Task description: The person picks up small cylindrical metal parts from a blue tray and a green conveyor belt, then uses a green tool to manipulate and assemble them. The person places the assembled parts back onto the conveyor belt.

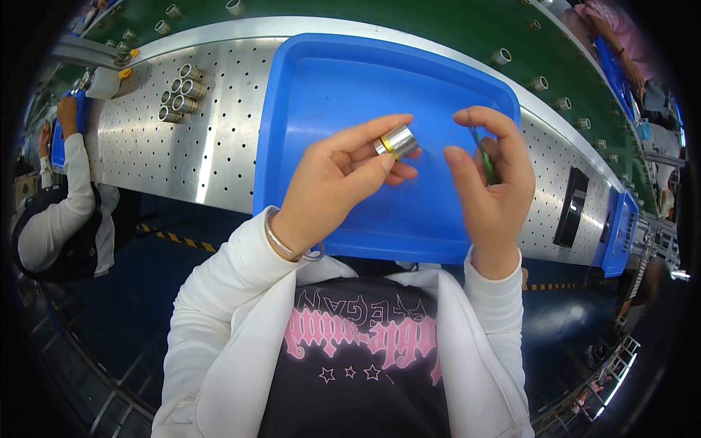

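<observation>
My left hand (332, 171) pinches a short metal sleeve (399, 140) with a yellow band near one end. The sleeve is tilted, above a blue plastic tray (267, 139). To its right, my right hand (502, 171) is raised over the same tray. A thin green stick-like tool (486, 159) is tucked in its curled fingers; its exact kind does not show. The right thumb and index finger are spread apart. Neither the green tool nor my right hand touches the metal sleeve.
Several similar metal sleeves (191, 89) stand grouped on the perforated metal table (223, 139). Beyond runs a green conveyor belt (409, 16) carrying more. A black flat object (572, 208) lies at right; a white bottle (104, 83) stands at left. A co-worker's white sleeve (77, 197) shows at left.
</observation>
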Motion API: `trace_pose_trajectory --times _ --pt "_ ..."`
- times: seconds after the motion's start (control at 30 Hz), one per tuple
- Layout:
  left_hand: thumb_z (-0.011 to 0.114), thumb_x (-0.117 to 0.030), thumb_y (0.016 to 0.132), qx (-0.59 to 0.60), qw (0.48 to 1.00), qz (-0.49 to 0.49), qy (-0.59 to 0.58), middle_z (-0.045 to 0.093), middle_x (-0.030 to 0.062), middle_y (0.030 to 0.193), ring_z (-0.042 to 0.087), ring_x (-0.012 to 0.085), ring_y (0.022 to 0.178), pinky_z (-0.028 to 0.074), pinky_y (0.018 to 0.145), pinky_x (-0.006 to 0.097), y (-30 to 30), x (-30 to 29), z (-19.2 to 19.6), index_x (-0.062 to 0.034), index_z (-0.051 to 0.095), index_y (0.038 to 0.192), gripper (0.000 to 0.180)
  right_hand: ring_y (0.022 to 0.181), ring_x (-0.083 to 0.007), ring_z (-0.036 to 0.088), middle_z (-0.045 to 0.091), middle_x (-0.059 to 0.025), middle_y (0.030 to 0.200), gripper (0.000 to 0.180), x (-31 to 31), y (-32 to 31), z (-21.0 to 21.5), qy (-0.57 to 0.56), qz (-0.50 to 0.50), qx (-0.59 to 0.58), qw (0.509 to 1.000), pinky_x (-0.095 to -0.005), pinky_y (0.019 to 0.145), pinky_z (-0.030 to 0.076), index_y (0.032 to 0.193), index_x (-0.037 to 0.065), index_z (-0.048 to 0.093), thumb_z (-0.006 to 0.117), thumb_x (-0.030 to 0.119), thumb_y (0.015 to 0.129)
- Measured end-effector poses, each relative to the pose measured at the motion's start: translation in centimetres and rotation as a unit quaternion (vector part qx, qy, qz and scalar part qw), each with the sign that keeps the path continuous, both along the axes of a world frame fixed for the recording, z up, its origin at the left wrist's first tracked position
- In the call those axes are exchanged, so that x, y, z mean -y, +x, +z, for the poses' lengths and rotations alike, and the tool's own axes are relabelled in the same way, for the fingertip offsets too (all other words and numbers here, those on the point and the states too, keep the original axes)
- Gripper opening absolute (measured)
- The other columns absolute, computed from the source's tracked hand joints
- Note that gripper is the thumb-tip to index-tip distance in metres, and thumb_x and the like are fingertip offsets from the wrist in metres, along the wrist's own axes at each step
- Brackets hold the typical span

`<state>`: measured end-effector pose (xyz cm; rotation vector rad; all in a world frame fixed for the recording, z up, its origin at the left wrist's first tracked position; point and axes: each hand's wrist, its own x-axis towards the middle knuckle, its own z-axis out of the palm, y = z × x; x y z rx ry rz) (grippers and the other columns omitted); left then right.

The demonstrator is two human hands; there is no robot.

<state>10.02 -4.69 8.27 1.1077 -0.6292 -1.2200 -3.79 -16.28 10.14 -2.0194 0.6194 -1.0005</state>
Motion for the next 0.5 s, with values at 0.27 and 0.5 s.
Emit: trace_pose_trajectory --times 0.27,0.5 --pt "0.055 -0.007 0.088 -0.027 0.998 0.05 -0.034 0.057 0.0171 0.117 0.059 0.018 0.101 0.045 0.09 0.028 0.3 0.2 -0.3 -0.0028 0.038 0.132 0.047 0.064 -0.0196 0.06 0.065 -0.0087 0.076 0.021 -1.1 -0.2 0.5 -0.001 0.078 -0.068 0.995 -0.0254 0.057 0.046 0.093 0.005 0.066 0.071 0.015 0.075" --pt "0.06 -0.006 0.085 -0.002 0.998 0.037 -0.046 0.056 0.0176 0.117 0.055 0.0186 0.107 0.042 0.094 0.031 0.2 0.0 -0.2 -0.0029 0.039 0.131 0.051 0.06 -0.0206 0.061 0.065 -0.0096 0.074 0.014 -1.0 -0.1 -0.1 0.033 0.048 -0.102 0.993 -0.0268 0.054 0.045 0.087 0.005 0.068 0.069 0.014 0.077"
